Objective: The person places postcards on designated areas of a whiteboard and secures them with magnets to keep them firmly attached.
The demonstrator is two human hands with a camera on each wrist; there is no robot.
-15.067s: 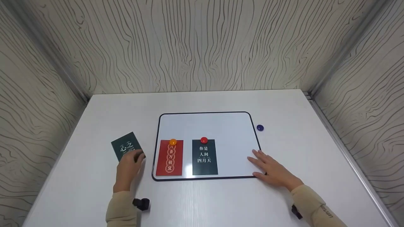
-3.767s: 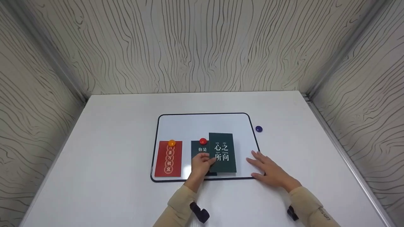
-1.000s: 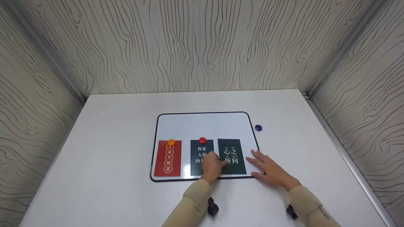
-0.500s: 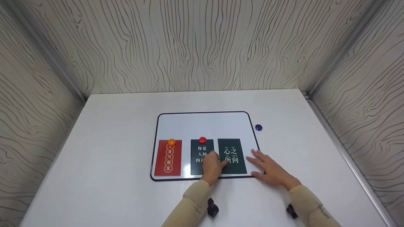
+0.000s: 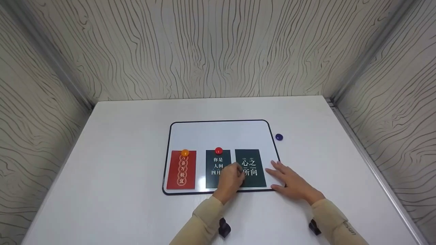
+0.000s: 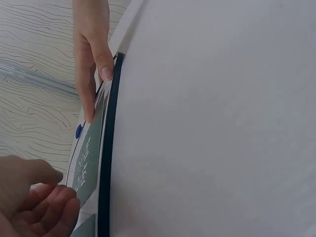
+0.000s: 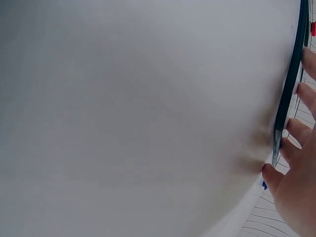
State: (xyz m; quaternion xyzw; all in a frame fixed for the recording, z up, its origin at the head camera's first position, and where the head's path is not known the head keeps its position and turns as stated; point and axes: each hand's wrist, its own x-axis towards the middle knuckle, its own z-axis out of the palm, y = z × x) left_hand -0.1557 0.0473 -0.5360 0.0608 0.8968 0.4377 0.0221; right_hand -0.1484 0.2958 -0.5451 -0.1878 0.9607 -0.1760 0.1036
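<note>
My left hand [image 5: 230, 179] hovers at the left edge of a dark green card [image 5: 251, 178] bearing white characters, which lies flat on the framed whiteboard [image 5: 218, 132]. The left wrist view shows the fingers [image 6: 49, 207] loosely curled, with nothing held between them and the thumb. Spread fingers of my right hand [image 5: 292, 181] rest on the board's lower right edge. Beside the left hand, a second green card [image 5: 213, 178] sits under a red round magnet [image 5: 218, 150]. A red card [image 5: 175, 173] is under an orange round magnet [image 5: 185, 152].
A dark blue round magnet [image 5: 279, 137] lies on the white table [image 5: 119, 153], just right of the board. Wood-grain panels [image 5: 211, 51] enclose the table at the back and on both sides.
The green card went from the table at left onto the board, right of the other cards. In the last half second the left hand let go and lifted slightly. The right hand stayed.
</note>
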